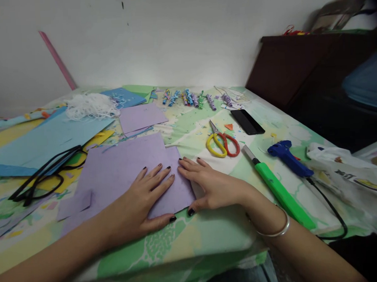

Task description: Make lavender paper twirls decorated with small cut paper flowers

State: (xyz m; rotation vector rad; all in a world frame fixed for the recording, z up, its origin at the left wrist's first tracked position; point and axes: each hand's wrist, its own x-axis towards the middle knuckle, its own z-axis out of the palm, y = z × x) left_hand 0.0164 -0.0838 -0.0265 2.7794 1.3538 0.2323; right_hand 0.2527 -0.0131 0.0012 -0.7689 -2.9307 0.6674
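Several sheets of purple felt or paper (123, 165) lie flat near the table's front edge, partly overlapping. My left hand (151, 193) rests palm down on them with its fingers stretched out. Beside it my right hand (206, 182) lies open across the right edge of the purple sheets, thumb towards me. A small purple strip (74, 204) lies on the left part of the sheets. Scissors (222, 142) with one yellow and one red handle lie beyond my right hand. A green utility knife (281, 193) is right of my right wrist.
A blue glue gun (288, 156) with a black cord and a plastic bag (351, 174) lie at the right. A phone (247, 122) and several small rolled pieces (189, 99) are farther back. At the left are white string (92, 106), light-blue sheets (49, 140) and black cord (48, 173).
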